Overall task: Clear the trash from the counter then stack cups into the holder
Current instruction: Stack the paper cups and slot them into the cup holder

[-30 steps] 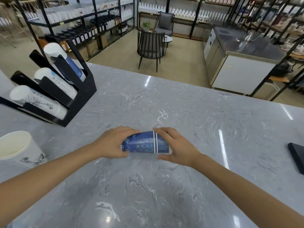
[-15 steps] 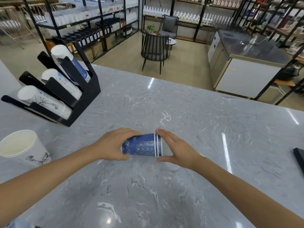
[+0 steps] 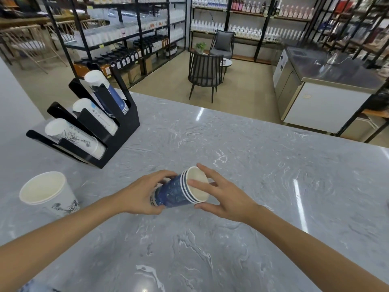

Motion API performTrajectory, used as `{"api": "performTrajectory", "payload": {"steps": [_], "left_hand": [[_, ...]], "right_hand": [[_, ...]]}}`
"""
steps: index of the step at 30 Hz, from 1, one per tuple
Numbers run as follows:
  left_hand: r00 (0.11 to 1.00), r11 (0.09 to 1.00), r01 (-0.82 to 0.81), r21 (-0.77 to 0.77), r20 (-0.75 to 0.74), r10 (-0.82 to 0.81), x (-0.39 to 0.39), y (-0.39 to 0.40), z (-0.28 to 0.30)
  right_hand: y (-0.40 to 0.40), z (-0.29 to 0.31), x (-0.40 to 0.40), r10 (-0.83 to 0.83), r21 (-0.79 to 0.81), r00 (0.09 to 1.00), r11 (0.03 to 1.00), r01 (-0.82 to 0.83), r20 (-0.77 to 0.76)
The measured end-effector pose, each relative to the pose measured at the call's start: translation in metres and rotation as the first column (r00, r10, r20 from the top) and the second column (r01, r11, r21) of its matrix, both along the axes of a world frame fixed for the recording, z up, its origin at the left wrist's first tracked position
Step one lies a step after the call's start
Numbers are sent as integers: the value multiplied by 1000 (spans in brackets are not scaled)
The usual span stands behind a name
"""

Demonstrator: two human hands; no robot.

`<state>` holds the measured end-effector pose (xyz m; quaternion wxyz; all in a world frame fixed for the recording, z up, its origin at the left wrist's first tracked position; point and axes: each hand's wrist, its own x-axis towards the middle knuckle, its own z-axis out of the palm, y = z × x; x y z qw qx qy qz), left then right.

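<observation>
A short stack of blue patterned paper cups (image 3: 175, 192) lies tilted above the grey marble counter (image 3: 252, 186), its white mouth turned up and to the right. My left hand (image 3: 145, 192) grips the stack's base end. My right hand (image 3: 219, 194) holds the rim end, with one finger across the mouth and the thumb under the rim. The black cup holder (image 3: 117, 131) stands at the back left with three sloping rows of cups, the top row blue. A stack of white ink-print cups (image 3: 49, 193) stands upright at the left.
The counter's far edge runs behind the cup holder, with a shop floor, a black chair (image 3: 205, 75) and shelving beyond. A steel-topped cabinet (image 3: 322, 85) sits at the back right.
The blue cup stack has been lifted and tilted from lying flat, so its open mouth now faces up and right. My view has risen and shifted right.
</observation>
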<state>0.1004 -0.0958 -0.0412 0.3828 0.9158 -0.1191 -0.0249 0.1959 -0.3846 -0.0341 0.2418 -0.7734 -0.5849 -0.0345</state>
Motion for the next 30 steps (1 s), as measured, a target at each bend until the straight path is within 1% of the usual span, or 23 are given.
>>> {"api": "performTrajectory", "payload": {"steps": [4,10,14,21,30], "left_hand": [[999,999,-34,-30,-23,34,-8,3,-5],[985,969,-173,-176,-10,174,-29,9,-23],[968,940,-242,-240,0,249,-41,13,-36],[950,910,-304,-281,-17,312,-49,15,-51],[934,902,-349,-256,-23,355,-55,14,-58]], "right_hand": [[14,15,-8,44,-52,997,998,-41,62],[44,31,-19,90,-121,993,989,-80,77],[60,29,-23,122,-161,991,981,-111,59],[72,24,-27,123,-171,992,978,-117,23],[82,21,-38,119,-159,993,981,-114,23]]}}
